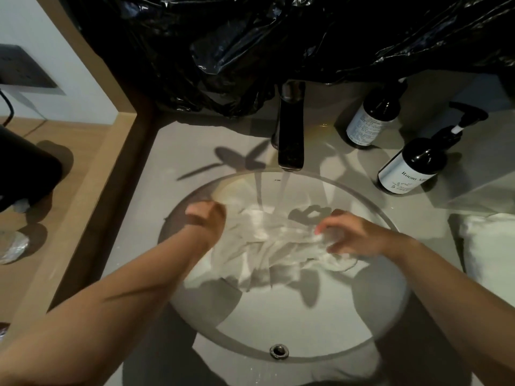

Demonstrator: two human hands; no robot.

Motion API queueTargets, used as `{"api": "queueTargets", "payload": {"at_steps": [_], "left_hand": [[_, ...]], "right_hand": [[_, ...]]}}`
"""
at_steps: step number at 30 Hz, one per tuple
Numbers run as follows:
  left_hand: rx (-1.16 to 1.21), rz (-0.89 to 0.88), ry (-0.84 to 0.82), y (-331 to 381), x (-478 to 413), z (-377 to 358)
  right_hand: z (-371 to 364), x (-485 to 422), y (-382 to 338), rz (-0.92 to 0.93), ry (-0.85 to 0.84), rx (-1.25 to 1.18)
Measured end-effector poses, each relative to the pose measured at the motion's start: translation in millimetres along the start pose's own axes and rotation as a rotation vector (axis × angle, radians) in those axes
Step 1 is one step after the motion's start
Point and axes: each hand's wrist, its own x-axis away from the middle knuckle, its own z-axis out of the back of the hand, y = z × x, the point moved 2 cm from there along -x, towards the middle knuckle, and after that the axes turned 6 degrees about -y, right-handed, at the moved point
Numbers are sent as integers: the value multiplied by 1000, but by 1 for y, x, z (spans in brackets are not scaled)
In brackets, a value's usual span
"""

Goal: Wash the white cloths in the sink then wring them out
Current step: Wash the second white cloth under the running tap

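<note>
A wet white cloth (259, 246) is stretched across the round white sink (306, 321), under water running from the dark tap (291, 135). My left hand (207, 218) grips the cloth's left end near the basin's far-left wall. My right hand (354, 235) pinches the bunched right end with its fingertips. The middle of the cloth hangs in folds between both hands. Another white cloth (490, 252) lies on the counter at the right edge.
Two dark pump bottles (412, 165) (370, 118) stand on the grey counter right of the tap. Black plastic sheeting (278, 37) covers the wall behind. A wooden ledge (83, 218) runs along the left, with a dark object (25, 174) and crumpled wrapper (12, 246) beyond.
</note>
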Motion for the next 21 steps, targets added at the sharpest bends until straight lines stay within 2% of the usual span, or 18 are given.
{"api": "queueTargets", "payload": {"at_steps": [2, 3, 4, 6, 7, 9, 10, 11, 13, 14, 15, 18, 19, 21], "left_hand": [[155, -122, 71, 24, 15, -2], [89, -238, 124, 39, 22, -7], [-62, -332, 61, 54, 29, -18], [-184, -367, -111, 71, 33, -45], [-134, -331, -182, 75, 30, -56], [-77, -267, -321, 75, 26, -70], [-110, -257, -304, 73, 27, -69], [-224, -306, -247, 73, 24, -66], [-233, -382, -182, 68, 18, -55], [-160, -397, -183, 63, 19, -48], [-56, -433, -261, 56, 17, -40], [326, -382, -771, 12, 5, -19], [413, -326, -854, 2, 2, -13], [326, -215, -793, -10, 1, -4]], "right_hand": [[7, 2, 6, -41, 124, 265], [5, 4, 4, -60, 147, 305], [-2, 0, 8, -112, 148, 367], [-27, -12, 18, -285, 124, 597], [-40, -18, 26, -319, 141, 731], [-48, -28, 44, -326, 295, 784], [-47, -30, 53, -331, 323, 725], [-39, -29, 55, -295, 272, 648], [-23, -22, 51, -215, 96, 184], [-17, -13, 43, -194, 4, -14], [-10, -4, 36, -188, -25, -122], [14, 14, 18, -98, -4, -268], [19, 19, 14, -86, -24, -353], [21, 29, -4, -25, -38, -504]]}}
